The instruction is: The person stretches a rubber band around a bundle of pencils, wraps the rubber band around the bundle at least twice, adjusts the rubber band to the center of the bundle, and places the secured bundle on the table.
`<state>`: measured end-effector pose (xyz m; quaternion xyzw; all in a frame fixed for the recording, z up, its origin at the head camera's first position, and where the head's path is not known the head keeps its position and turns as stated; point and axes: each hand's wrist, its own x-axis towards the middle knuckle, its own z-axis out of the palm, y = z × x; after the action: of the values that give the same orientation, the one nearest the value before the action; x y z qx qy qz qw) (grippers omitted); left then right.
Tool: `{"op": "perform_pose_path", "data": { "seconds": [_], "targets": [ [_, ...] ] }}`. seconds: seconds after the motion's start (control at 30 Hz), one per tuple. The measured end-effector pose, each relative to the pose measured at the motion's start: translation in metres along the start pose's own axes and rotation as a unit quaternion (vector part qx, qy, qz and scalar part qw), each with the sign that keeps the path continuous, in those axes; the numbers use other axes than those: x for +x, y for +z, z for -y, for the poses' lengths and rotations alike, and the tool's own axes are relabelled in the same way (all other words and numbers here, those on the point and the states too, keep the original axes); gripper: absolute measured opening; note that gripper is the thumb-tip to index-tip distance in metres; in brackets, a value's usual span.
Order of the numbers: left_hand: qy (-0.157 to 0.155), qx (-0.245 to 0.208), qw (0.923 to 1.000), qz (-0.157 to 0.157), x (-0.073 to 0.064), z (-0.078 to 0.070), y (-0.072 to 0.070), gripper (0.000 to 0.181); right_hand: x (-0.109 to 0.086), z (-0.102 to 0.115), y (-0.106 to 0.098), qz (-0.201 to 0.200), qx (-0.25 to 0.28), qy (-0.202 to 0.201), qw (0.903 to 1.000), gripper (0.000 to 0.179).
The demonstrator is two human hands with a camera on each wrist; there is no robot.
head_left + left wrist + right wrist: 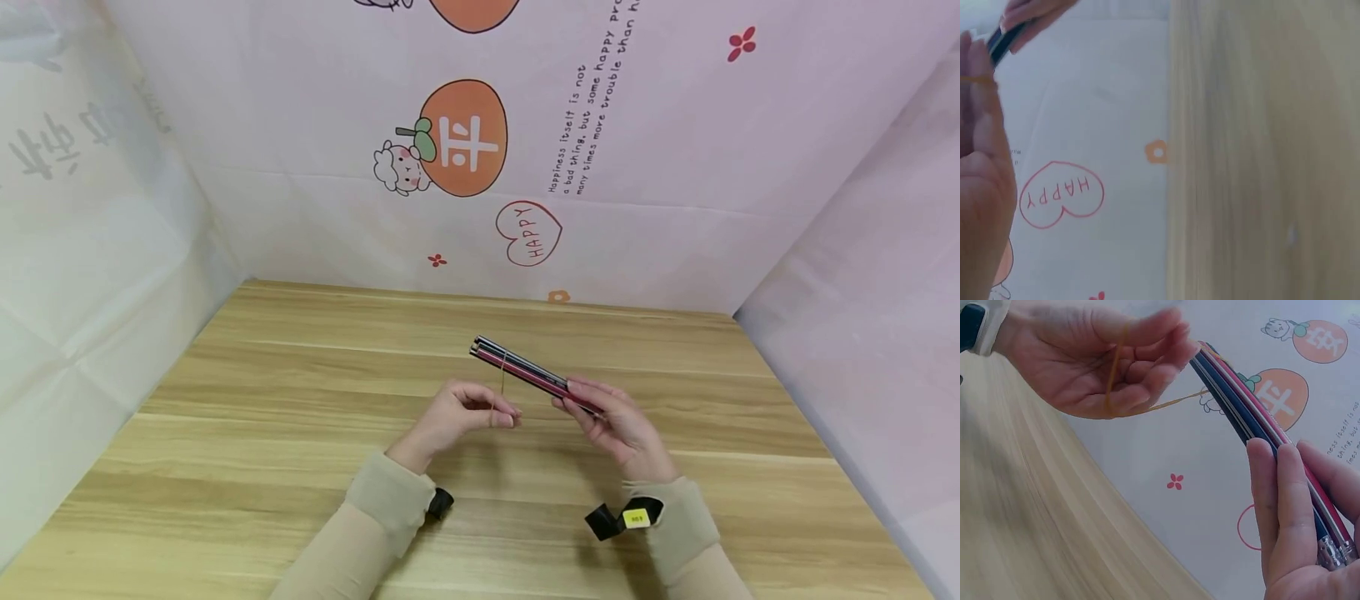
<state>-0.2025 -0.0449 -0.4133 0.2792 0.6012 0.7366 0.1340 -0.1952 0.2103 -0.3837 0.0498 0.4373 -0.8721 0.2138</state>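
Note:
My right hand (621,427) grips a bundle of striped pencils (525,372), red and dark ones together, near one end. In the right wrist view, metal ferrules (1330,553) show at that held end. A thin yellowish rubber band (1169,403) passes round the bundle near its far end and stretches across to my left hand (467,408). Curled fingers and thumb of the left hand hold the band's loop, which runs over them. The bundle tilts above the table, its far end up and to the left. The left wrist view shows only part of the left hand (985,150).
A wood-grain table (262,433) lies beneath both hands. Behind it rises a white printed backdrop (315,217) with orange fruit drawings and lettering, and similar sheets stand at both sides. Black straps (603,522) hang by the wrists.

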Motion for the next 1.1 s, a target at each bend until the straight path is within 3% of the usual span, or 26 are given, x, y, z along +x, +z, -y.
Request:
{"op": "perform_pose_path", "data": {
  "seconds": [0.1, 0.27, 0.37, 0.47, 0.6, 0.77, 0.87, 0.97, 1.1],
  "targets": [
    [0.028, -0.046, 0.9985, -0.014, -0.001, -0.002, 0.003, 0.008, 0.0, -0.002, 0.003, -0.003, 0.021, 0.0, 0.9998, 0.028],
    [0.081, -0.076, 0.9922, -0.056, -0.002, -0.008, 0.01, 0.024, -0.001, -0.007, 0.014, -0.015, 0.047, -0.012, 0.9987, 0.027],
    [0.121, -0.134, 0.9814, -0.064, -0.001, -0.009, 0.014, 0.032, -0.001, -0.012, 0.02, -0.031, 0.055, -0.021, 0.9978, 0.026],
    [0.141, -0.225, 0.962, -0.065, 0.001, -0.007, 0.018, 0.032, -0.002, -0.015, 0.025, -0.054, 0.064, -0.025, 0.9962, 0.022],
    [0.112, -0.324, 0.9345, -0.097, 0.002, -0.006, 0.024, 0.031, -0.002, -0.019, 0.029, -0.081, 0.078, -0.024, 0.9934, 0.019],
    [0.063, -0.382, 0.9097, -0.151, 0.003, -0.008, 0.029, 0.052, -0.003, -0.022, 0.032, -0.104, 0.084, -0.035, 0.9904, 0.018],
    [0.052, -0.398, 0.9, -0.169, 0.004, -0.009, 0.03, 0.061, -0.003, -0.024, 0.033, -0.11, 0.076, -0.048, 0.9898, 0.018],
    [0.046, -0.408, 0.8936, -0.181, 0.006, -0.01, 0.03, 0.057, -0.002, -0.025, 0.033, -0.109, 0.074, -0.059, 0.9895, 0.02],
    [0.032, -0.408, 0.8929, -0.188, 0.007, -0.011, 0.029, 0.048, -0.003, -0.024, 0.031, -0.103, 0.067, -0.064, 0.9903, 0.019]
  ]
}}
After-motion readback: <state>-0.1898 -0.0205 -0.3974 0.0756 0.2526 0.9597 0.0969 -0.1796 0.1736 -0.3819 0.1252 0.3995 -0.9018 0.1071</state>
